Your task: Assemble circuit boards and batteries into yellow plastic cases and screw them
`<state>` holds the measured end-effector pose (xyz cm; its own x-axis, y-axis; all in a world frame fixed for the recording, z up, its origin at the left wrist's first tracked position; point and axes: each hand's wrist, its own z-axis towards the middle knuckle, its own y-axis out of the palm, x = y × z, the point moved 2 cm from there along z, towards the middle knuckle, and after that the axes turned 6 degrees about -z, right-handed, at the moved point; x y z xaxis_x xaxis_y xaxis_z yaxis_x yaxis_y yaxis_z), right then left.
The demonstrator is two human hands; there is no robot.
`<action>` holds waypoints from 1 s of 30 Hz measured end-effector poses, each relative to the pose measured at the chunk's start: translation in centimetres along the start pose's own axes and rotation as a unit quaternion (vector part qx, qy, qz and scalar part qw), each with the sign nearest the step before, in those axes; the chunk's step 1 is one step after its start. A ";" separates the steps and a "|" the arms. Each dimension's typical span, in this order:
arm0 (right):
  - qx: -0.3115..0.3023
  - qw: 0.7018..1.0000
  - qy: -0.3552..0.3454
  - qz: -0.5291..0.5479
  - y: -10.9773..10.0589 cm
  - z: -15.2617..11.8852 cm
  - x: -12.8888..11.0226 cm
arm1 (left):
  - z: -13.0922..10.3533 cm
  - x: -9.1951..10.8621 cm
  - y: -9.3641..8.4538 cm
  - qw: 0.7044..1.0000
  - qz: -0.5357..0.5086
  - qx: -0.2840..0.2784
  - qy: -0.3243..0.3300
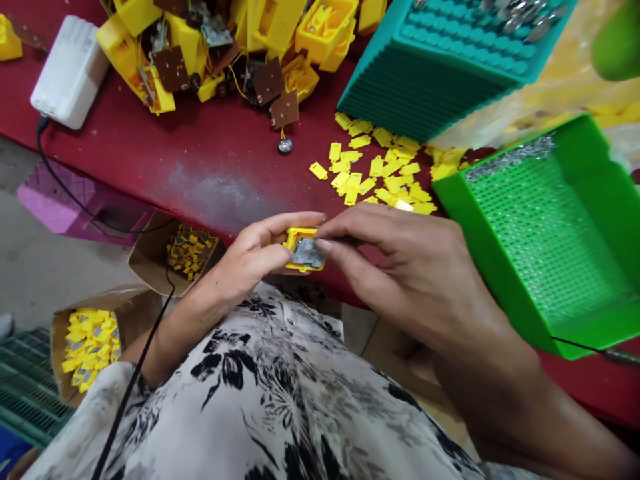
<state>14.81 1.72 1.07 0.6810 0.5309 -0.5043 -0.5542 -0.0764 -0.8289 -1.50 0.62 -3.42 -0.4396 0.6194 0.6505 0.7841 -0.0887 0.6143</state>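
Observation:
A small yellow plastic case [304,269] is gripped between the thumb and fingers of my left hand [253,257], its open side facing up. Inside it lies a flat grey piece [308,255] with a bit of green along one edge. The thumb and index finger of my right hand [415,267] are pinched together at the right side of this piece, partly covering it and the case rim. Just beyond my right hand, several small flat yellow parts [353,187] are scattered on the red tabletop [200,153].
A green basket [505,267] stands at the right, a teal basket [430,93] with metal pieces behind. Yellow housings [270,33] with brown boards are heaped at the back. A white power bank [73,73] trails a black cable. Cardboard boxes [135,320] of yellow parts stand lower left.

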 end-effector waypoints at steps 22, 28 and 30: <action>0.049 0.997 -0.054 -0.017 0.9 -0.6 0.2 | -0.3 -0.5 -0.6 0.999 -0.029 0.018 0.001; 0.028 0.998 -0.049 -0.009 0.7 -0.7 0.4 | -0.4 -0.4 -0.3 1.000 -0.023 0.017 0.004; 0.004 0.999 -0.047 -0.019 0.6 -0.7 0.4 | -0.5 -0.5 -0.2 1.000 -0.020 0.014 0.011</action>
<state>15.09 1.33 0.22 0.6538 0.6106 -0.4469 -0.5326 -0.0482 -0.8450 -1.61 -0.06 -3.65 -0.4805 0.6041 0.6358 0.7771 -0.0427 0.6279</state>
